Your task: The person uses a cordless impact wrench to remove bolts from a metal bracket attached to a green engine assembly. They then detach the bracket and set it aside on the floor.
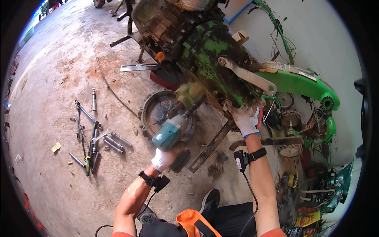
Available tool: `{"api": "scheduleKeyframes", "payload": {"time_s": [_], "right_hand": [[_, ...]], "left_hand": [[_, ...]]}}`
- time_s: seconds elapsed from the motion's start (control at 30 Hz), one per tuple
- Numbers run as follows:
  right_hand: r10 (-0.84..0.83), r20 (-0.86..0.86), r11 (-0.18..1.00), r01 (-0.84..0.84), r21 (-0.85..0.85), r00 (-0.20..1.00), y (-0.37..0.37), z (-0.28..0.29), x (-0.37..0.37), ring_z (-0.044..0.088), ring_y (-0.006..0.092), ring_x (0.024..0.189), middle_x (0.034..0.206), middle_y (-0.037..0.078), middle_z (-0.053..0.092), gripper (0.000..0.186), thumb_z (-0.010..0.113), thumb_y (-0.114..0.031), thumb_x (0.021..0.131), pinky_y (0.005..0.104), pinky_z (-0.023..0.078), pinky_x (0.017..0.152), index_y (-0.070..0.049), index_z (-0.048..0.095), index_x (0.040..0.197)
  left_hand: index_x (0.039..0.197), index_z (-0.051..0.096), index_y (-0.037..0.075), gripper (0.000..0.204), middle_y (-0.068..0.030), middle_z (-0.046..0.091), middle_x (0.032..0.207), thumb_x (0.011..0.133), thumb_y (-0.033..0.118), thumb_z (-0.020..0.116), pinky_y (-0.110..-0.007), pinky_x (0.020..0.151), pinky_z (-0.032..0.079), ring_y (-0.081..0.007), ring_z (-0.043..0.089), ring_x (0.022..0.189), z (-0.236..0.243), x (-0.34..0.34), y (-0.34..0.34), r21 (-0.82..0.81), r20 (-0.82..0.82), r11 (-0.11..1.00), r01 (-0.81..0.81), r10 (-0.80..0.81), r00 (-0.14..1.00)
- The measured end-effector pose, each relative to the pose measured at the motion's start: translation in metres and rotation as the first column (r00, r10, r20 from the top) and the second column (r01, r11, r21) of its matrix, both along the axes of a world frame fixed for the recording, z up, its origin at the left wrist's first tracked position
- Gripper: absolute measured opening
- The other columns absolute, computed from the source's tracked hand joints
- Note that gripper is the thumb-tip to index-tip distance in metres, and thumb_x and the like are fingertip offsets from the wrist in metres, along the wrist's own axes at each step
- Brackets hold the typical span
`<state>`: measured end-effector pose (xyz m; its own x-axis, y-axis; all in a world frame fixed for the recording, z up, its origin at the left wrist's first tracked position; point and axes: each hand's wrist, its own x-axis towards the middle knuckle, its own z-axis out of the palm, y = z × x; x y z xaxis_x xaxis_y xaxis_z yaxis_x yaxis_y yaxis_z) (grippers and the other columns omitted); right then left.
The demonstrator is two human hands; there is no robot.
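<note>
My left hand (162, 158), in a white work glove, is closed round the grip of a teal cordless impact wrench (169, 132). The wrench's dark socket (196, 103) reaches up to the lower edge of a dirty green machine housing (211, 51). My right hand (245, 121), gloved in white with a blue cuff, is closed at the housing's bottom edge, on a rusty metal bracket (227, 104); its fingertips are partly hidden. Below that hand a long flat metal bar (211, 147) slants down to the left. A worn flat lever (248, 75) lies across the housing above my right hand.
Wrenches (87, 112), sockets (112, 145) and a green-handled tool (87, 166) lie on the concrete floor at left. A rusty wheel (158, 112) lies under the machine. A green curved arm (300, 83) extends right. Parts and tools (316, 193) crowd the wall side.
</note>
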<state>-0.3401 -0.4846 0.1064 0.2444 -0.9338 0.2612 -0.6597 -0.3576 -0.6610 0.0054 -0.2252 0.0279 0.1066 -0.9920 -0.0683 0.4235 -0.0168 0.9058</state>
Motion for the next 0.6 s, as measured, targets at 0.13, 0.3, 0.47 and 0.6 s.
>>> {"api": "scheduleKeyframes", "payload": {"time_s": [0.13,0.3,0.47,0.6], "right_hand": [[0.013,-0.042,0.999,-0.012,0.037,0.999,0.0,-0.005,-0.005,0.053,0.0509,0.143,0.159,0.03,0.053,0.085,0.061,-0.068,0.099,0.0582,0.043,0.123,-0.008,0.05,0.159],[0.044,-0.24,0.999,-0.043,0.012,0.97,0.005,0.009,0.005,0.051,0.0525,0.146,0.163,0.034,0.049,0.092,0.052,-0.071,0.103,0.0601,0.041,0.127,-0.004,0.044,0.165],[0.15,-0.684,0.988,-0.132,0.08,0.714,0.0,0.022,-0.003,0.05,0.0519,0.149,0.166,0.035,0.046,0.096,0.044,-0.074,0.107,0.0596,0.039,0.131,0.0,0.039,0.168],[0.087,-0.12,0.964,-0.053,0.261,0.989,-0.012,-0.004,-0.017,0.051,0.044,0.152,0.165,0.029,0.052,0.099,0.043,-0.074,0.108,0.0493,0.037,0.133,0.006,0.043,0.164]], "left_hand": [[0.138,0.069,0.004,0.041,-0.0042,0.077,0.109,0.098,0.001,0.079,-0.032,0.072,0.061,-0.0155,0.072,0.087,-0.001,-0.003,-0.008,0.091,-0.113,0.994,0.054,-0.044,0.993],[0.113,0.069,0.005,0.013,-0.0005,0.066,0.084,0.102,0.006,0.075,-0.032,0.062,0.05,-0.0125,0.061,0.068,0.004,-0.007,-0.016,0.029,-0.118,1.0,-0.002,0.006,0.993],[0.128,0.07,0.004,0.032,-0.0065,0.074,0.098,0.098,0.009,0.08,-0.037,0.075,0.059,-0.0213,0.071,0.081,0.008,0.018,-0.026,-0.083,0.253,0.996,0.019,0.002,0.967],[0.146,0.068,0.007,0.063,-0.0161,0.081,0.119,0.089,0.024,0.089,-0.041,0.091,0.064,-0.0365,0.08,0.099,0.015,0.039,-0.033,-0.294,0.598,0.954,0.051,0.142,0.788]]}}
